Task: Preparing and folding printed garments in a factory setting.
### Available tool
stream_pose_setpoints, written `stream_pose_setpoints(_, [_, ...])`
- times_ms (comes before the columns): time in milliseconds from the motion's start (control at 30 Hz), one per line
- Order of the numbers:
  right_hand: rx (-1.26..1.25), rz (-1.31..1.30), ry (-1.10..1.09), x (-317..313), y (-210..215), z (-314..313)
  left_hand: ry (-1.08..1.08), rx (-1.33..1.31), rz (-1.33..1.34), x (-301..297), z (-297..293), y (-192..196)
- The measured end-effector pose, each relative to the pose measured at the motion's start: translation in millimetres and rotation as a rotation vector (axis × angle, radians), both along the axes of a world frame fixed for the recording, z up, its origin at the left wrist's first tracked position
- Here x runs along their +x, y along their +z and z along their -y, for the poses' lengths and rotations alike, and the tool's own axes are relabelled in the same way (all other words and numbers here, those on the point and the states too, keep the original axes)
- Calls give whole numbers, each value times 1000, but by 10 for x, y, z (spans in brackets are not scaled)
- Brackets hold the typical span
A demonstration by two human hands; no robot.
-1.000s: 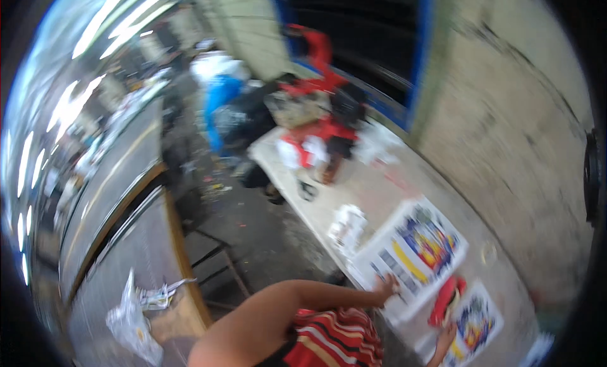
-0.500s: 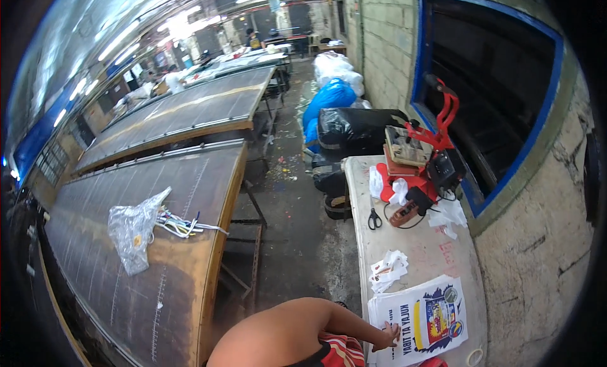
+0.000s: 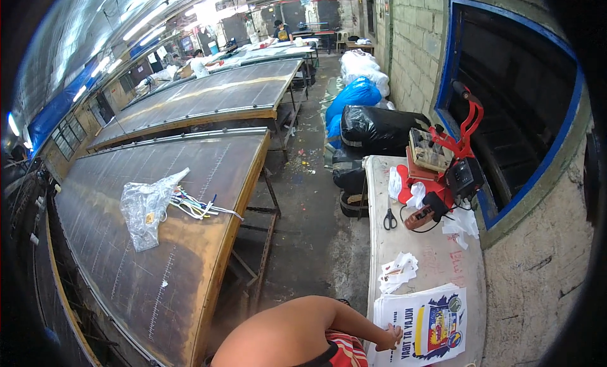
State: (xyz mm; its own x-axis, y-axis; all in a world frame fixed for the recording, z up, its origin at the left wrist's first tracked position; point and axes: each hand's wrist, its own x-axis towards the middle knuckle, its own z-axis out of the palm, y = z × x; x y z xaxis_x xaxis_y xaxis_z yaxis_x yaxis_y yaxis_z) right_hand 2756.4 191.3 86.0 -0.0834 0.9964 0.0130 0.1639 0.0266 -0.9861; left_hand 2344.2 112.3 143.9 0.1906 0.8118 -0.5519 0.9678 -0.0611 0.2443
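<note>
A stack of white printed sheets lies on the near part of the right-hand table. The top one bears a blue, yellow and red design with dark lettering. My left arm reaches across from the lower edge. At the left side of the top sheet rests my left hand, its fingers drawn together on the paper; they are small in the picture. My right hand is out of view. Just beyond the stack are small white paper pieces, and farther along the table lie black scissors.
A red heat press stands at the table's far end, beside a brown power strip. Black bags and a blue bag line the wall. Left of the aisle, a long table holds a clear plastic bag. People work farther back.
My view has shifted, so the room sits farther right and lower. The fingers of my left hand, spread on the sheet before, are now closer together. The top sheet lies straighter.
</note>
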Motion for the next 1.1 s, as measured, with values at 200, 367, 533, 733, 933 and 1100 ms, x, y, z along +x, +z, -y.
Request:
stream_pose_setpoints(200, [2, 181, 95, -119, 255, 84, 2, -42, 3, -12, -32, -16])
stream_pose_setpoints(367, [88, 556, 297, -227, 494, 314, 20, 131, -19, 100, -87, -451])
stream_pose_setpoints(533, [47, 479, 196, -200, 461, 708, 190, 162, -158, 310, -98, -852])
stream_pose_setpoints(733, [-169, 233, 178, -752, 1028, 767, 223, 352, -169, 158, 166, -513])
stream_pose_setpoints(933, [-126, 342, 382, -2364, 1543, 439, 204, 247, -36, -160, 360, 189])
stream_pose_setpoints(1100, [-160, 244, 606, -3454, 1329, 212, 138, 222, -111, -199, 416, 283])
